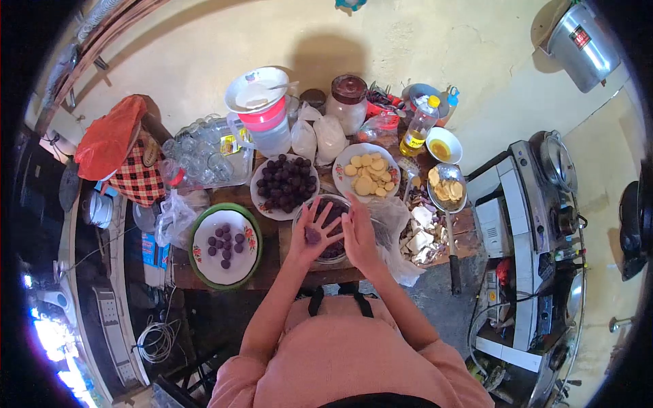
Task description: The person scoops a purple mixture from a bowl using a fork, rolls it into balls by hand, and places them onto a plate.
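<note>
My left hand [318, 234] is held palm up with its fingers spread, and a small lump of purple dough [313, 236] rests on the palm. Beside it my right hand [358, 234] has its fingers stretched out, with nothing seen in it. Both hands are over a clear bowl [330, 259] containing a dark purple mass, partly hidden by them. To the left, several small purple balls [226, 245] lie on a white floral plate [209, 267] set in a green-rimmed tray [194, 265]. Behind the hands stands a plate heaped with larger dark purple balls [284, 182].
Behind on the right is a plate of yellow slices [368, 173]. Near it are an oil bottle [419, 127], a small bowl [444, 147] and a strainer of fried pieces [447, 188]. Peelings [422, 241] and a plastic bag [391, 231] lie right. Drinking glasses [204, 153] stand left; a stove [530, 224] is far right.
</note>
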Demonstrator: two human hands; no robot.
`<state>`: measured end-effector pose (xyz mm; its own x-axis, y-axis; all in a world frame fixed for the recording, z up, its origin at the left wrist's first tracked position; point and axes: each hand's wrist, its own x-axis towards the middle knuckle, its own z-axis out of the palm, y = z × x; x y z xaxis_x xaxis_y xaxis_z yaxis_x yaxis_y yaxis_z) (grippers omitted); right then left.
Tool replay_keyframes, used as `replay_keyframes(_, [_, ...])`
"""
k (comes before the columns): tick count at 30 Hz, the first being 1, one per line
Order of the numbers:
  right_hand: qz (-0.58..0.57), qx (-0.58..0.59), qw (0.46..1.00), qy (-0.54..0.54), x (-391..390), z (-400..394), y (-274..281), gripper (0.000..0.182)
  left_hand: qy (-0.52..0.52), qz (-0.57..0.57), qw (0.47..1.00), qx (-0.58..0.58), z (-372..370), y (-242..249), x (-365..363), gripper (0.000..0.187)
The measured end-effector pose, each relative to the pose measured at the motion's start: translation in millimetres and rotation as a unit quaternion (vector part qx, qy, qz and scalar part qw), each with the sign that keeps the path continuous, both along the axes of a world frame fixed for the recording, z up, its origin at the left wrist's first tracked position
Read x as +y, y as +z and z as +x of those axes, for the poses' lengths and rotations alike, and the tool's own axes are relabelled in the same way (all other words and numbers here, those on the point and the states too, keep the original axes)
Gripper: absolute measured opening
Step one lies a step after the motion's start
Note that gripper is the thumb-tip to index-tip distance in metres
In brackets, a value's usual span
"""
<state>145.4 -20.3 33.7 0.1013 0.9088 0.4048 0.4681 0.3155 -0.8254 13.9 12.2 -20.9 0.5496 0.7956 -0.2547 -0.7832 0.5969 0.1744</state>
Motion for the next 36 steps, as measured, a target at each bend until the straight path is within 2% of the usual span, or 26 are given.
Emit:
replay_keyframes(2, [0.012,-0.005,1.000,0.018,5,-6,4,0.040,0.002,-0.007,1.000,-0.010,-2,-11,4,0.052])
replay_keyframes(3, [0.013,-0.003,1.000,0.026,6,-9,7,0.040,0.001,0.016,1.000,0.019,-2,-9,4,0.054])
replay_keyframes(6, [0.012,-0.004,1.000,0.021,8,-13,3,0.040,0.062,-0.032,0.992,0.102,8,-6,4,0.054])
replay_keyframes(8, [0.009,0.002,1.000,0.016,8,-13,-4,0.039,-0.003,-0.085,0.991,0.103,-7,2,5,0.044])
replay_keyframes(9, [0.007,0.010,1.000,0.015,8,-12,-7,0.039,-0.037,-0.112,0.988,0.102,-14,6,5,0.045])
replay_keyframes(10, [0.005,0.017,1.000,0.014,6,-11,-10,0.038,-0.058,-0.068,0.994,0.069,-17,-4,5,0.043])
replay_keyframes(12, [-0.012,0.062,0.998,0.005,0,-10,-13,0.037,-0.098,0.020,0.995,0.002,-20,-25,2,0.054])
replay_keyframes(15, [-0.013,0.079,0.997,-0.003,-9,-8,-14,0.036,-0.108,-0.018,0.992,0.068,-18,-28,4,0.063])
replay_keyframes(18, [-0.031,0.101,0.994,-0.008,-18,-7,-14,0.036,-0.059,-0.011,0.998,0.003,-13,-30,5,0.059])
replay_keyframes(19, [-0.041,0.113,0.993,-0.009,-21,-6,-15,0.036,0.012,-0.100,0.992,0.077,2,0,4,0.057])
replay_keyframes(20, [-0.066,0.137,0.988,-0.002,-23,-4,-18,0.036,0.083,-0.186,0.968,0.149,23,57,2,0.056])
replay_keyframes(22, [-0.116,0.185,0.976,0.012,-26,0,-25,0.037,0.142,-0.259,0.931,0.213,32,84,2,0.053])
replay_keyframes(24, [-0.125,0.187,0.974,0.024,-28,3,-24,0.037,0.119,-0.236,0.943,0.202,22,69,6,0.049])
replay_keyframes(26, [-0.139,0.192,0.971,0.026,-30,4,-21,0.037,0.016,-0.079,0.996,0.040,-8,-26,7,0.038])
replay_keyframes(27, [-0.147,0.196,0.969,0.022,-31,5,-20,0.037,-0.103,0.115,0.958,-0.241,-13,-85,26,0.034])
replay_keyframes(28, [-0.157,0.199,0.967,0.018,-32,5,-19,0.037,-0.165,0.202,0.897,-0.358,-11,-109,32,0.032])
replay_keyframes(29, [-0.147,0.196,0.969,0.021,-30,5,-21,0.038,-0.196,0.236,0.859,-0.409,-7,-120,33,0.033])
replay_keyframes(31, [-0.129,0.191,0.973,0.028,-22,4,-27,0.039,-0.152,0.186,0.935,-0.260,0,-100,26,0.038])
replay_keyframes(32, [-0.059,0.096,0.993,0.022,-12,2,-25,0.041,-0.084,0.096,0.989,-0.073,5,-51,11,0.042])
replay_keyframes(33, [0.012,-0.001,1.000,0.016,1,0,-22,0.043,-0.012,0.001,0.993,0.117,10,-20,1,0.048])
replay_keyframes(34, [0.083,-0.097,0.992,0.009,9,-5,-20,0.045,-0.042,0.033,0.994,0.092,12,-14,-3,0.053])
replay_keyframes(36, [0.029,-0.120,0.992,0.032,16,-21,-23,0.048,-0.103,0.100,0.989,0.040,18,-9,-8,0.065])
